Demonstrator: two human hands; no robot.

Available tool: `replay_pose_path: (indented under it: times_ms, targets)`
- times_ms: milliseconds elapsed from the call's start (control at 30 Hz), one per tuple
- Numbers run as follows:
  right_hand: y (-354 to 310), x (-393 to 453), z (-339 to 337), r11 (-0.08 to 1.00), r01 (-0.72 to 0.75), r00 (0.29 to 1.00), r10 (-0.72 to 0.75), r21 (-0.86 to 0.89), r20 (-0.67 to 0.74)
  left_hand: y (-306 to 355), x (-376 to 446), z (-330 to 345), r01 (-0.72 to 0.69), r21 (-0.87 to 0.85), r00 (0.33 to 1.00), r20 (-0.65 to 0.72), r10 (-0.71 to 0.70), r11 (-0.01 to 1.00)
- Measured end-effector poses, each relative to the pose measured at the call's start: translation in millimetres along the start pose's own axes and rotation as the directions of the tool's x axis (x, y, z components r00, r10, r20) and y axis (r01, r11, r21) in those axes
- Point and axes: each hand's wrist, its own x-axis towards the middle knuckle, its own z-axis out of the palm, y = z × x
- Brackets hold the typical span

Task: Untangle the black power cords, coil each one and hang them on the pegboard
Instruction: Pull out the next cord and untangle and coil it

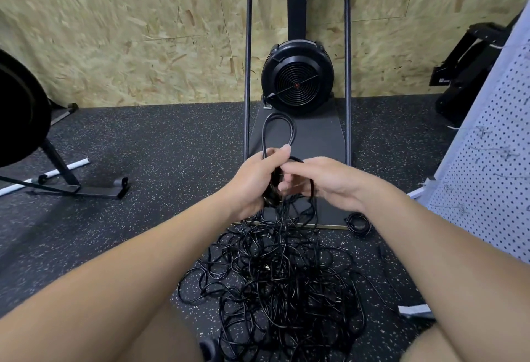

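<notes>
Speckled rubber floor (149,143) carries the tangled cords (275,275), and just above that heap the left hand (258,178) grips a half-made coil (279,135) — long axis upright — while the right hand (324,181), fingers curled, feeds cord in beside it.

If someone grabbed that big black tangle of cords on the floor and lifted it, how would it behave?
Probably floppy: the pile of cords sags in loose, thin loops on the floor. It would likely come up as one clump, since the strands cross everywhere and run up into the bundle the left hand grips. The glossy jackets hint they may slide through fingers.
</notes>
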Motion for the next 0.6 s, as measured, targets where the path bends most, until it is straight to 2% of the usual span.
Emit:
replay_pose_path:
  times_ms: [67, 133, 200, 233, 300, 367, 467, 600]
  targets:
    - [0.3, -2.1, -7.5, 1.0, -0.017, 0.996, 0.016, 0.004, 0.084, -0.1, -0.3, 0.7, -0.007, 0.0, 1.0, 0.027, 0.007, 1.0]
    - [2.0, -3.2, -17.3, 0.997, -0.049, 0.989, 0.058, -0.064, 0.134, -1.5, 0.8, -1.0, 0.005, 0.029, 1.0, 0.007, -0.005, 1.0]
    - [2.1, -5.8, -26.2, 0.984, -0.107, 0.975, 0.132, -0.144, 0.178, -2.5, 5.0, -7.4, 0.011, 0.006, 0.996, -0.083, -0.01, 1.0]
    - [0.5, -8.0, -29.7, 0.976, -0.136, 0.974, 0.163, -0.17, 0.158, -2.0, 7.7, -11.9, 0.003, -0.039, 0.991, -0.133, -0.008, 0.999]
    - [-5.9, -11.2, -33.0, 0.977, -0.122, 0.991, 0.13, -0.173, 0.037, 0.1, 12.1, -22.8, -0.019, -0.113, 0.985, -0.174, -0.001, 0.993]
    - [-13.6, -11.4, -32.0, 0.997, -0.019, 0.99, 0.007, -0.08, -0.143, 0.6, 15.0, -33.2, -0.033, -0.103, 0.988, -0.155, 0.017, 0.994]
    - [-27.1, -12.4, -23.0, 0.977, 0.207, 0.906, -0.169, 0.058, -0.388, -2.5, 15.8, -38.5, -0.019, 0.028, 0.993, -0.112, 0.022, 0.999]
    - [-35.3, -6.9, -3.3, 0.922, 0.382, 0.805, -0.296, 0.068, -0.514, -6.8, 11.3, -23.9, -0.009, 0.126, 1.0, 0.002, 0.009, 0.992]
